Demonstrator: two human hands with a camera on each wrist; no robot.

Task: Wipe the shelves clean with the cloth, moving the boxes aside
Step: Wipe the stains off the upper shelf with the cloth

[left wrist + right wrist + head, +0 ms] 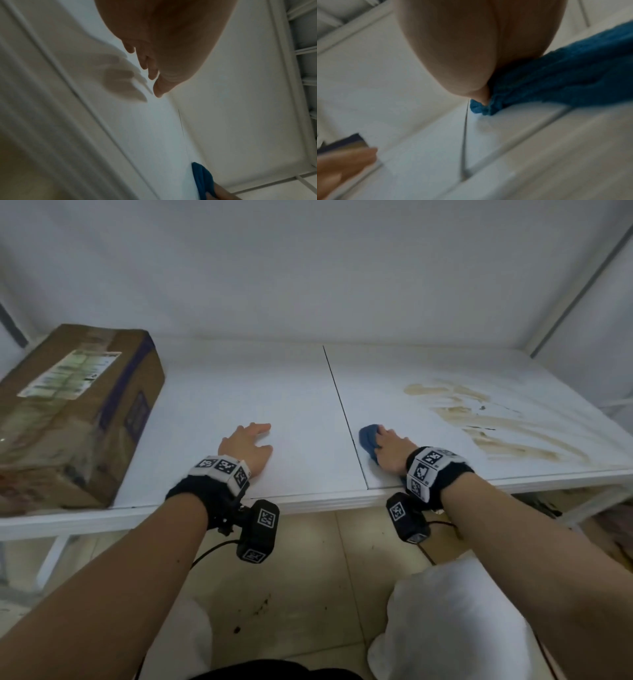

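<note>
Fuzzy blue cloth (368,440), smooth matt white shelf (274,392), creased brown cardboard box (68,412) with paper label (70,374).

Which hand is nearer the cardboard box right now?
Left. The left hand rests on the shelf just right of the cardboard box; the right hand, holding the blue cloth, is farther right.

Both forearms reach forward over the shelf (308,405) front edge. Left hand (247,447) flat on it, fingers straight, spread. Right hand (390,451) palm down beside the shelf's seam, pressing a cloth (368,440).
</note>
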